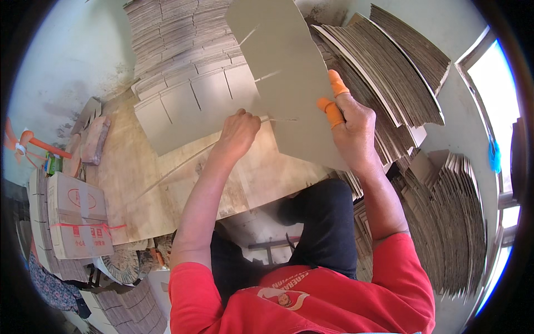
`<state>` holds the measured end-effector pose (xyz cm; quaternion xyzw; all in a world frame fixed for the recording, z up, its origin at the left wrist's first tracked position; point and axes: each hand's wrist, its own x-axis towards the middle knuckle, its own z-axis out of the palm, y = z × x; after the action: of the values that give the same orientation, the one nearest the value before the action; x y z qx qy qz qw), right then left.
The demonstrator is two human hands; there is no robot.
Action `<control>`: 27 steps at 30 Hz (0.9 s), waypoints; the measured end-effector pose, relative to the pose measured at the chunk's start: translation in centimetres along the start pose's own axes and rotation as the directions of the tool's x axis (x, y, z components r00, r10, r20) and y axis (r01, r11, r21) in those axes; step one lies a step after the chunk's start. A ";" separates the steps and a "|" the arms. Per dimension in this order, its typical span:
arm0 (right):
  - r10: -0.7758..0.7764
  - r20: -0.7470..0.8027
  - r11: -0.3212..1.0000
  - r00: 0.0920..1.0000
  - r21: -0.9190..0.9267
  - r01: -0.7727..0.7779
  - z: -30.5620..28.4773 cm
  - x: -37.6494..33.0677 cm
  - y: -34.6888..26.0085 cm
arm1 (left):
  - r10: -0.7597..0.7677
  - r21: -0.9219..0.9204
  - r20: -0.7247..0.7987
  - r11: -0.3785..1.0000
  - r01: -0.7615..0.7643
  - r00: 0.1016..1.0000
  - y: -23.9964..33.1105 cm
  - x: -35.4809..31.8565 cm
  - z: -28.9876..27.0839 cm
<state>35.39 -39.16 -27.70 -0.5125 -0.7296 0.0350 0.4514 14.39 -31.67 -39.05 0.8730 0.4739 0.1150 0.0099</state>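
My right hand (pixel 353 125) grips the right edge of a large grey-brown cardboard sheet (pixel 289 61), with orange finger covers on two digits. The sheet is tilted up over the table and has narrow slots along its left side. At the sheet's left edge, beside the lowest slot, my left hand (pixel 240 133) is closed with its fingertips pinched together. What sits between those fingertips is too small to make out. Just beyond my left hand lies a stack of slotted cardboard sheets (pixel 192 103), in a pile that rises toward the wall.
The wooden table (pixel 139 189) spreads in front of me. On its left stand a taped carton (pixel 80 217) and an orange-handled tool (pixel 47 146). More cardboard stacks (pixel 384 72) lean at the right, with another stack (pixel 445 222) lower down beside the window wall.
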 end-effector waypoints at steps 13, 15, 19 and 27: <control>0.018 0.318 0.994 0.948 -0.108 0.017 4.5 -2.4 3.8 | 0.150 -0.059 -0.175 0.985 -0.162 0.973 4.6 -1.4 -2.4; 0.068 0.379 0.988 0.923 -0.153 -0.009 6.1 -4.0 5.1 | 0.207 -0.074 -0.337 0.967 -0.245 0.918 5.5 -2.1 -2.6; 0.160 0.389 0.981 0.907 -0.164 -0.103 6.4 -5.7 5.7 | 0.166 -0.288 -0.138 0.937 -0.200 0.976 5.9 -2.9 -2.9; 0.166 0.169 0.981 0.971 -0.127 -0.146 7.1 -8.1 6.0 | -0.167 -0.045 0.029 0.985 0.168 0.986 -4.0 4.9 -6.4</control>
<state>35.30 -39.76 -40.02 -0.5880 -0.7255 0.0746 0.3497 12.27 -26.00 -32.37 0.8309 0.5425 0.1143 0.0462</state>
